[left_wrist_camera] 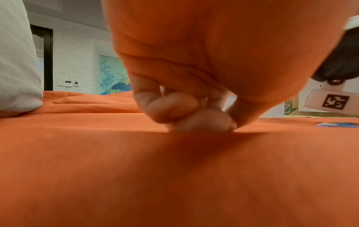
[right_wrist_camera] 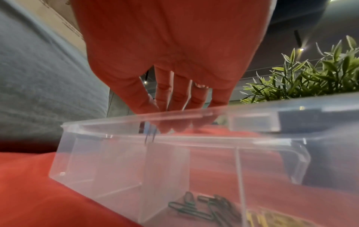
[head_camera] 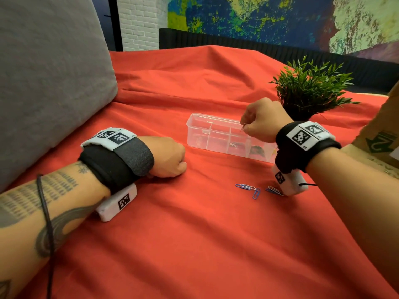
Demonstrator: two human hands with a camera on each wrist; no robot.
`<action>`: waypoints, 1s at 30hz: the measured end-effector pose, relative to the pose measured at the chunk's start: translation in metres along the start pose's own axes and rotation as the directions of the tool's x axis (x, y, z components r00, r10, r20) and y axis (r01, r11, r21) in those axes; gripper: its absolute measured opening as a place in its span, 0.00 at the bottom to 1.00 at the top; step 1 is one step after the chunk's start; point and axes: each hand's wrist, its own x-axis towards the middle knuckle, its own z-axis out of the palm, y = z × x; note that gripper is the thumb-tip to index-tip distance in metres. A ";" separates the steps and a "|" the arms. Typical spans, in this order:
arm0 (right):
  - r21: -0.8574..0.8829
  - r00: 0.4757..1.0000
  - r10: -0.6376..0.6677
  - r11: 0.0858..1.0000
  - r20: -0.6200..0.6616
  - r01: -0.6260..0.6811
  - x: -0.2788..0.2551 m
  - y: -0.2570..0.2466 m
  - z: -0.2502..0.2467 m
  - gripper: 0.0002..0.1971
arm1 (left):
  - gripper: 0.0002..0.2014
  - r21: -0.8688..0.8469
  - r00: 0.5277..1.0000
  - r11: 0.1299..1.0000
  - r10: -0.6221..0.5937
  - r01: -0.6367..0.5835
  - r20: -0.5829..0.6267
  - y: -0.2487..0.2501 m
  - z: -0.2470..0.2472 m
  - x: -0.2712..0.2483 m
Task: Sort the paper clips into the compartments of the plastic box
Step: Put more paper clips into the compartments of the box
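Observation:
A clear plastic box [head_camera: 195, 134] with several compartments lies on the red cloth. My right hand [head_camera: 245, 126] hovers over its middle and pinches one thin paper clip [head_camera: 242, 128] that hangs down from the fingertips; its colour is hard to tell. In the right wrist view the clip [right_wrist_camera: 149, 136] hangs just inside the box rim [right_wrist_camera: 194, 139]. Green clips [right_wrist_camera: 204, 205] lie in one compartment, yellow ones [right_wrist_camera: 272, 218] in the one beside it. Several blue clips [head_camera: 248, 187] lie loose on the cloth in front of the box. My left hand [head_camera: 181, 166] rests on the cloth as an empty fist, left of the box.
A small green plant [head_camera: 311, 89] stands right behind the box. A grey cushion [head_camera: 49, 83] rises at the left. A cardboard box [head_camera: 380, 134] sits at the right edge. The red cloth [head_camera: 194, 234] stretches towards me.

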 end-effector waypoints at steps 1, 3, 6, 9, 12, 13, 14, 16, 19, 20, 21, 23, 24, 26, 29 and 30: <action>0.018 1.000 -0.004 1.000 -0.018 0.005 0.000 0.001 0.001 0.08 | 0.23 -0.003 1.000 1.000 0.004 -0.004 0.000 -0.001 0.001 0.001; 0.053 0.995 -0.023 0.998 -0.094 0.028 -0.002 0.000 -0.004 0.09 | 0.23 -0.008 1.000 1.000 0.010 -0.010 0.002 -0.002 0.003 0.002; 0.063 0.977 -0.059 0.995 -0.203 0.073 -0.013 -0.003 -0.017 0.08 | 0.23 0.003 1.000 1.000 0.015 -0.015 -0.010 -0.002 0.003 0.002; 0.069 0.985 -0.129 0.988 -0.113 0.137 -0.032 -0.008 -0.024 0.07 | 0.23 0.003 1.000 1.000 0.018 -0.018 -0.011 -0.001 0.002 0.002; 0.022 0.969 -0.232 0.973 0.081 0.231 -0.057 -0.013 -0.018 0.06 | 0.24 0.000 1.000 1.000 0.013 -0.013 -0.005 -0.001 0.001 0.001; -0.002 0.957 -0.253 0.967 0.145 0.256 -0.065 -0.014 -0.015 0.06 | 0.24 0.002 1.000 1.000 0.010 -0.010 -0.005 0.000 0.001 0.001; -0.027 0.940 -0.262 0.961 0.219 0.274 -0.071 -0.015 -0.013 0.05 | 0.23 0.006 1.000 1.000 0.008 -0.008 -0.006 0.001 0.000 0.000; -0.068 0.893 -0.253 0.952 0.373 0.298 -0.081 -0.018 -0.009 0.06 | 0.23 0.008 1.000 1.000 0.004 -0.004 -0.006 0.001 0.001 0.000; -0.135 0.845 -0.187 0.947 0.501 0.290 -0.088 -0.021 -0.003 0.10 | 0.23 0.004 1.000 1.000 0.004 -0.004 0.005 0.001 0.000 0.000; -0.155 0.844 -0.166 0.947 0.511 0.280 -0.088 -0.022 -0.001 0.12 | 0.23 0.000 1.000 1.000 0.004 -0.004 0.010 0.001 0.000 0.000; -0.167 0.847 -0.155 0.947 0.509 0.274 -0.088 -0.022 0.001 0.14 | 0.23 -0.004 1.000 1.000 0.004 -0.003 0.014 0.001 -0.001 0.000; -0.179 0.846 -0.149 0.945 0.513 0.275 -0.088 -0.023 0.004 0.16 | 0.23 -0.011 1.000 1.000 0.002 -0.002 0.022 0.001 -0.001 -0.001; -0.181 0.842 -0.149 0.943 0.519 0.278 -0.087 -0.024 0.004 0.16 | 0.24 -0.014 1.000 1.000 0.003 -0.003 0.025 0.000 -0.001 0.000; -0.175 0.834 -0.143 0.946 0.533 0.274 -0.088 -0.027 0.001 0.14 | 0.24 -0.012 1.000 1.000 0.005 -0.005 0.023 0.000 -0.001 -0.001; -0.169 0.827 -0.129 0.951 0.548 0.260 -0.088 -0.027 0.000 0.14 | 0.24 -0.012 1.000 1.000 0.009 -0.009 0.021 0.000 -0.002 -0.002; -0.171 0.827 -0.123 0.952 0.549 0.256 -0.088 -0.028 0.000 0.14 | 0.24 -0.009 1.000 1.000 0.010 -0.010 0.021 0.001 -0.003 -0.003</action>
